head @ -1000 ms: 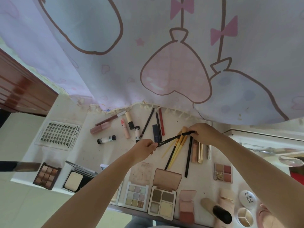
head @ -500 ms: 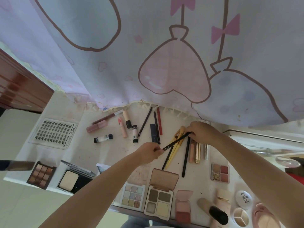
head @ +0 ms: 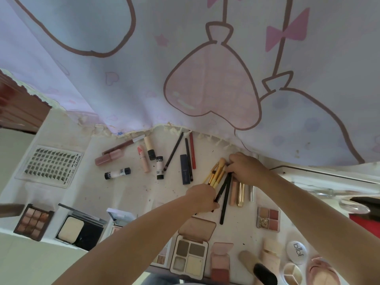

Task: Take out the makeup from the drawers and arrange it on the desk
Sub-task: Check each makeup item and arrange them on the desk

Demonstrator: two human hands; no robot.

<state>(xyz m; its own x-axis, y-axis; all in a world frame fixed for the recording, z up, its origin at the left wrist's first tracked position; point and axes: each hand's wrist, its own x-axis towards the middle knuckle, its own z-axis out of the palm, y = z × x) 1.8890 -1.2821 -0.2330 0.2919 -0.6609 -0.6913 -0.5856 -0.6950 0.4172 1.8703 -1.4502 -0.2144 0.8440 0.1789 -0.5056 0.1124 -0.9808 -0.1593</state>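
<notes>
Bare forearms (head: 127, 239), no sleeves, no jewellery.

both hands (head: 245, 171) hide the black pencil's (head: 222, 190) ends; brush (head: 265, 273) cut off below.

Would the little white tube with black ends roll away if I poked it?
Probably yes. The white tube looks round and lies on its side on the flat desk, with nothing touching it to stop it. It looks small and likely light, so a soft poke might send it toward the lash tray.

Pale heart-printed curtain (head: 205, 68), perhaps brown wooden door (head: 18, 112) left.
</notes>
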